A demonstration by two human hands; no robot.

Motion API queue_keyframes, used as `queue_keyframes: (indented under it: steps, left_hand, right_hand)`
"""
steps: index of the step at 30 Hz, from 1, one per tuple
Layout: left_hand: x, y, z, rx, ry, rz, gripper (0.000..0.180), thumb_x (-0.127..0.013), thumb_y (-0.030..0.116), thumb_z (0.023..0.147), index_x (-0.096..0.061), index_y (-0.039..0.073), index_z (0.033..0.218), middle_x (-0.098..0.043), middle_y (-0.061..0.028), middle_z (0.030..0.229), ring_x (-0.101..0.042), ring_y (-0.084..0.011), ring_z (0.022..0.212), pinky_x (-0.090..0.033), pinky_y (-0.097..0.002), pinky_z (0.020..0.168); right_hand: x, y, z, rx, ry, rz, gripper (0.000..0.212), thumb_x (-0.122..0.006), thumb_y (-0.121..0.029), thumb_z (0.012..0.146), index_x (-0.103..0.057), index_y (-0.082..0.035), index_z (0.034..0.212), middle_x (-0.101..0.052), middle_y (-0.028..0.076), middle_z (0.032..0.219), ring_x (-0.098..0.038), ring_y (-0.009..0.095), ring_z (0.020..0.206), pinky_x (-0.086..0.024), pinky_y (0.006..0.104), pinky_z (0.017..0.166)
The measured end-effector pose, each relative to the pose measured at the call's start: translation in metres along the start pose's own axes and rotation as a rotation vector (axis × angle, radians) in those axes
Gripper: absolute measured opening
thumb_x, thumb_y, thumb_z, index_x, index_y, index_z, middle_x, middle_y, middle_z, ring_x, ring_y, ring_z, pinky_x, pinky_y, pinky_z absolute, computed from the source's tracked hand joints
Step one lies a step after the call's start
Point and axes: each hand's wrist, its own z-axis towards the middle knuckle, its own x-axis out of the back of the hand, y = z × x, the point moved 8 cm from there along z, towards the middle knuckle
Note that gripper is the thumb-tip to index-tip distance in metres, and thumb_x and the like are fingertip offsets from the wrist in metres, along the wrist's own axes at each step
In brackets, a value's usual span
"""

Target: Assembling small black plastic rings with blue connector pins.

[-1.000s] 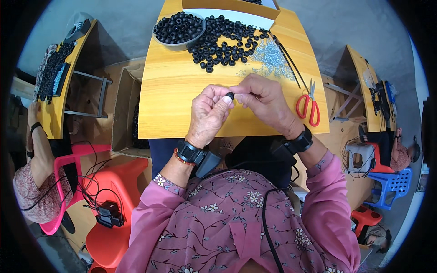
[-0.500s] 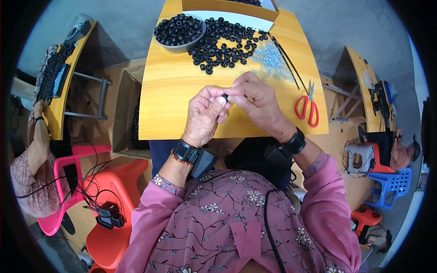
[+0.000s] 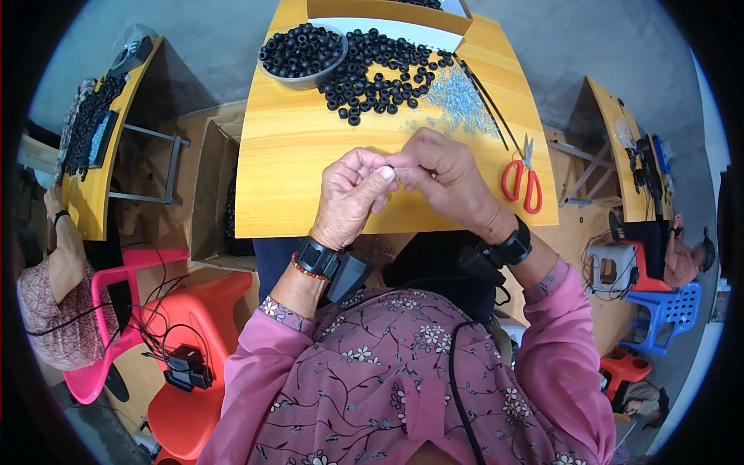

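Note:
Above the near edge of the wooden table [image 3: 287,178], my two hands meet with fingertips pinched together. My left hand [image 3: 346,195] is closed, thumb against forefinger, on a small black bead that the fingers now almost wholly hide. Closed beside it, fingertips touching the left ones, is my right hand [image 3: 451,186]; what it pinches is too small to make out. Beyond them lie many loose black beads [image 3: 380,93] and a clear bowl [image 3: 310,80] heaped with more. A pile of small clear bluish pieces [image 3: 459,101] spreads to their right.
Red-handled scissors [image 3: 521,177] lie at the table's right, near thin black strips [image 3: 488,101]. A shallow box [image 3: 387,27] stands at the far edge. Left are a cardboard box [image 3: 205,194], a red chair [image 3: 190,333] and a person [image 3: 62,310] at another table.
My right hand has shifted slightly right and turned, its fingertips still at the left ones. The black bead, visible before, is now mostly covered by my fingers.

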Motion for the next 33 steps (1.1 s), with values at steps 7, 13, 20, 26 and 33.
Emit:
queue_keyframes:
  steps: [7, 13, 20, 26, 33]
  left_hand:
    - [0.001, -0.001, 0.001, 0.018, -0.037, -0.049, 0.004, -0.059, 0.008, 0.101, -0.060, 0.003, 0.101, -0.067, -0.0056, 0.090, -0.052, -0.0052, 0.063, -0.041, -0.0187, 0.052]
    - [-0.002, 0.003, 0.001, -0.026, 0.031, -0.048, 0.004, -0.059, 0.008, 0.100, -0.061, 0.004, 0.101, -0.065, -0.0032, 0.085, -0.048, -0.0047, 0.058, -0.039, -0.0189, 0.050]
    - [0.004, 0.000, 0.004, -0.081, 0.018, -0.129, 0.002, -0.060, 0.007, 0.099, -0.061, 0.005, 0.098, -0.061, -0.0001, 0.080, -0.048, -0.0040, 0.058, -0.039, -0.0191, 0.050]
    - [-0.001, 0.005, 0.003, -0.086, 0.034, -0.178, 0.001, -0.062, 0.005, 0.097, -0.062, 0.005, 0.097, -0.063, -0.0012, 0.082, -0.055, -0.0061, 0.063, -0.043, -0.0206, 0.053]
    - [0.003, 0.002, 0.005, -0.110, -0.014, -0.173, 0.003, -0.059, 0.006, 0.099, -0.060, 0.003, 0.101, -0.065, -0.0030, 0.095, -0.062, -0.0103, 0.083, -0.053, -0.0268, 0.074]
  right_hand:
    - [-0.002, -0.012, 0.000, 0.050, -0.014, -0.055, 0.041, -0.060, 0.005, 0.085, -0.074, -0.015, 0.118, -0.058, 0.009, 0.083, -0.060, 0.024, 0.076, -0.050, 0.0328, 0.067]
    - [-0.006, -0.009, -0.001, 0.026, -0.015, -0.073, 0.045, -0.067, 0.005, 0.084, -0.072, -0.014, 0.125, -0.057, 0.004, 0.089, -0.059, 0.017, 0.081, -0.049, 0.0284, 0.072]
    - [-0.008, -0.013, -0.003, 0.009, 0.054, -0.016, 0.043, -0.071, -0.006, 0.085, -0.068, -0.012, 0.127, -0.056, 0.008, 0.086, -0.059, 0.023, 0.079, -0.051, 0.0332, 0.071]
    - [-0.011, -0.022, 0.001, -0.032, -0.043, -0.137, 0.039, -0.075, -0.010, 0.083, -0.061, -0.004, 0.120, -0.055, 0.011, 0.089, -0.062, 0.028, 0.079, -0.052, 0.0377, 0.068]
    - [-0.024, -0.030, 0.005, 0.071, -0.117, -0.553, 0.026, -0.070, -0.017, 0.088, -0.057, -0.001, 0.104, -0.056, 0.014, 0.091, -0.065, 0.034, 0.078, -0.055, 0.0423, 0.066]
